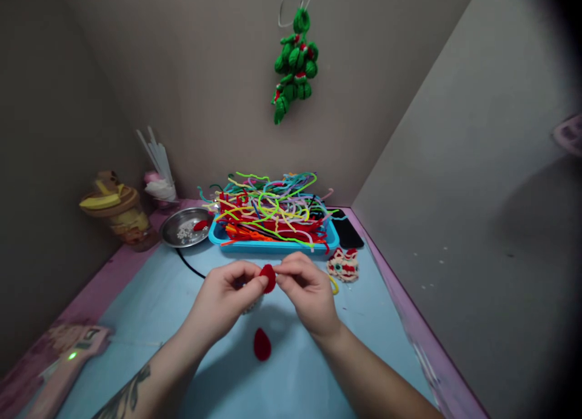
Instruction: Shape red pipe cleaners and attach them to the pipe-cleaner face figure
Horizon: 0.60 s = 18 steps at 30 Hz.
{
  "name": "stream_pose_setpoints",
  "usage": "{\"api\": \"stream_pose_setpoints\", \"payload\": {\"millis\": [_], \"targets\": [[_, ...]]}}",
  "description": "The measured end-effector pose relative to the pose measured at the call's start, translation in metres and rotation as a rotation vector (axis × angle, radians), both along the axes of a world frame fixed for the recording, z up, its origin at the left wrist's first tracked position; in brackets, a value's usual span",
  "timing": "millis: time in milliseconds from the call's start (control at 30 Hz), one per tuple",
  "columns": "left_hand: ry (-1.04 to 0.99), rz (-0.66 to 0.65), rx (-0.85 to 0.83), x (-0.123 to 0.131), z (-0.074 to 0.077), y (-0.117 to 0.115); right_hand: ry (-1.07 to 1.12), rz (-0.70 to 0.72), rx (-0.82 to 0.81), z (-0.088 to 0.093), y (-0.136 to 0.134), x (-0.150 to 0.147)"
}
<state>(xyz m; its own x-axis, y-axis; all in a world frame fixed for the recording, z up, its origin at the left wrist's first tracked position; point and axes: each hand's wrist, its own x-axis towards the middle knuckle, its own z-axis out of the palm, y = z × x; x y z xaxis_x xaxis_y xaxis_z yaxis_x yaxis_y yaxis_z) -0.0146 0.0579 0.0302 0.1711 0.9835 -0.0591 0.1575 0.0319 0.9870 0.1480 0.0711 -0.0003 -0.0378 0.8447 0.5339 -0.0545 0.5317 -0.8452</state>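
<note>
Above the middle of the table, my left hand (227, 294) pinches a small red fuzzy piece (268, 278) between thumb and fingers. My right hand (313, 294) is closed in a pinch right beside that piece's upper right edge; what its fingertips hold is too small to make out. A dark red teardrop-shaped piece (262, 344) lies flat on the light blue table cover (291, 382) below my hands. Partly hidden behind my left fingers is something pale. A yellow curved strip (334, 285) shows just past my right hand.
Behind my hands stands a blue tray (268, 248) heaped with colorful pipe cleaners. A metal bowl (168, 230), a cup of white sticks (161, 191) and a brown-yellow container (130, 225) stand left. A glue gun (73, 364) lies front left; a phone (349, 230) and patterned fuzzy ornament (343, 265) lie right.
</note>
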Motion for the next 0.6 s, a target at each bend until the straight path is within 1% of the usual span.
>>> {"api": "stream_pose_setpoints", "payload": {"millis": [200,400,500,600], "targets": [[0.012,0.011,0.012,-0.0008,-0.0009,0.0003,0.004,0.001,-0.002,-0.0005,-0.0004,-0.0001],[0.010,0.012,0.017,-0.0005,0.0014,-0.0004,0.004,0.001,-0.021,-0.0014,-0.0003,-0.0001],[-0.022,0.028,-0.017,0.0006,0.0001,0.0012,0.007,0.010,-0.057,-0.0033,0.0010,-0.0001],[-0.081,0.066,-0.077,0.0023,-0.0028,0.0046,0.010,0.045,-0.145,-0.0062,0.0031,-0.0013]]}}
